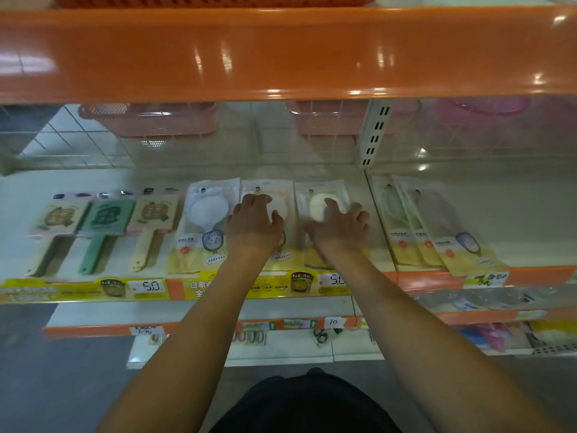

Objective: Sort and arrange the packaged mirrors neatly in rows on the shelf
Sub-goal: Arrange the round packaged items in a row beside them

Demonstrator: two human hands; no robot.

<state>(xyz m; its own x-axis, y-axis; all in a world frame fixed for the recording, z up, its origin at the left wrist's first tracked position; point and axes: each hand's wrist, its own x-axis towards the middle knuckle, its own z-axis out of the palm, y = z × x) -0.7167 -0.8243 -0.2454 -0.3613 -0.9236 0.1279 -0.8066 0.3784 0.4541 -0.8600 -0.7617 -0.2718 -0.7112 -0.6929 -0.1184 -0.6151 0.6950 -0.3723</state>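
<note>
On the shelf (515, 220), pale bagged round mirrors (318, 207) under flat, loose-fingered left hand (254, 221) and right hand (338, 228).

Both arms outstretched; left hand (254, 221), right hand (338, 226) palms-down, fingers spread.

A shop aisle; tiered display shelves with orange front rails (281, 54) carry price tags (151, 287) and a yellow promotional strip (268, 287); packaged mirrors (206, 226) lie in rows for sale; plastic baskets (150, 118) are stocked behind.
</note>
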